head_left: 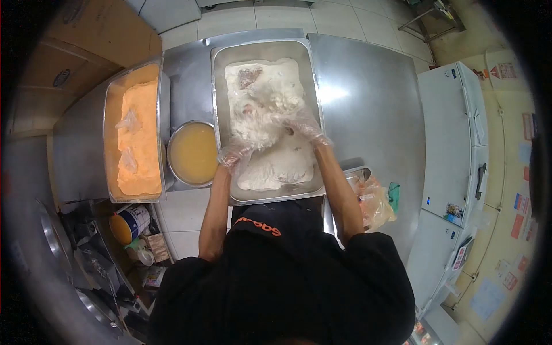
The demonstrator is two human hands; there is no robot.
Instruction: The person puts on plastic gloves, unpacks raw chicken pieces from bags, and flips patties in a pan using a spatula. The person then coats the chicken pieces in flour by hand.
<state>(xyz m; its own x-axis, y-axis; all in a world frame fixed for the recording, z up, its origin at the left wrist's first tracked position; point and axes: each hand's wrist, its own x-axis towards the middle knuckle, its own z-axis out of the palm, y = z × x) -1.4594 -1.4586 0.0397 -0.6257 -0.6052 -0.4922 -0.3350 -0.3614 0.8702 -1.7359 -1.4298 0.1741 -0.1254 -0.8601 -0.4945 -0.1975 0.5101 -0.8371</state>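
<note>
A deep metal tray point(221, 86) holds white flour point(276, 164) with floured lumps in it. A reddish-brown piece point(249, 77) shows near its top left. My left hand point(234, 154), in a clear plastic glove, is at the tray's left side against the heaped flour; its fingers are hidden in the flour. My right hand point(305, 126), also gloved, reaches in from the right side, its fingers stretched into the flour near a dark spot. What it touches there is blurred.
Left of the tray stand a round bowl of yellow liquid point(194, 154) and a long tray of orange powder point(138, 103) with plastic gloves on it. A plastic bag point(374, 204) lies at the lower right. White freezers point(448, 121) line the right side; cardboard boxes point(92, 40) stand upper left.
</note>
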